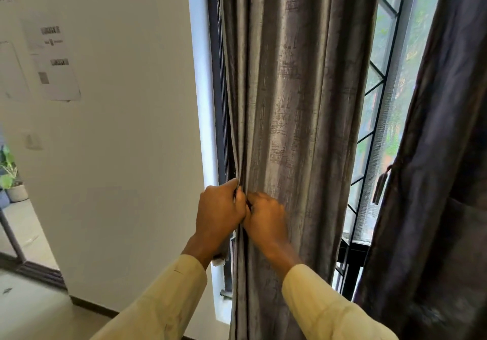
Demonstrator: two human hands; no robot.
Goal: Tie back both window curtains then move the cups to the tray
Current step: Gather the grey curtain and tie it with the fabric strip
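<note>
Hands closed, pinching grey curtain edge

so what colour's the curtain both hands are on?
Grey-brown curtain with a streaky sheen; head view.

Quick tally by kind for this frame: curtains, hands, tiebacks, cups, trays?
Curtains: 2, left curtain and right curtain
Hands: 2, left hand and right hand, both on the left curtain's edge
Tiebacks: 1, tieback on the right curtain
Cups: 0
Trays: 0
Total: 5
</note>
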